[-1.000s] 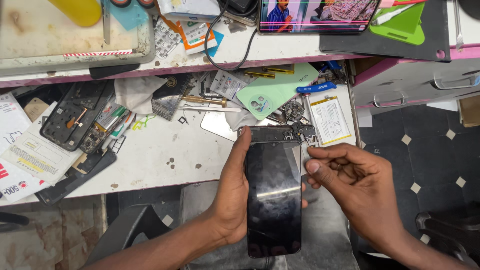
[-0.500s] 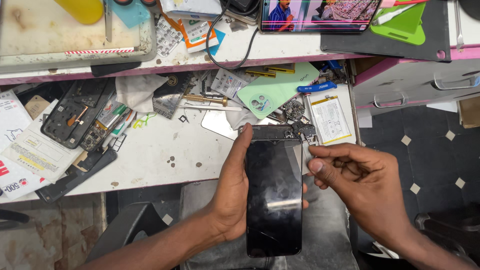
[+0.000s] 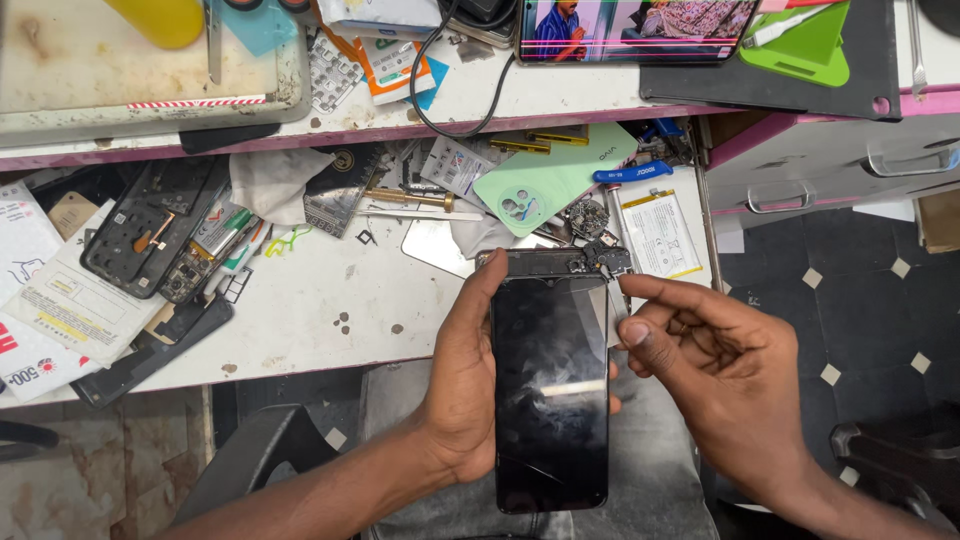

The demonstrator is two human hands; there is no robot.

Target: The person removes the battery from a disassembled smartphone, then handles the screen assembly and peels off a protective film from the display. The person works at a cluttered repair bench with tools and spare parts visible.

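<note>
- White workbench (image 3: 330,300), cluttered with phone parts, lies beyond both hands.
- Black phone screen (image 3: 550,390) stands lengthwise above the person's lap, near the bench edge.
- Left hand (image 3: 462,385) wraps the phone from behind, thumb on its left edge, fingertips just showing at the right edge.
- Right hand (image 3: 715,365) has fingers curled narrow, thumb and forefinger pinched beside the phone's upper right corner; whatever they grip is too small to tell.
- Compared with half a second ago, both hands and phone sit nearly unchanged.
</note>
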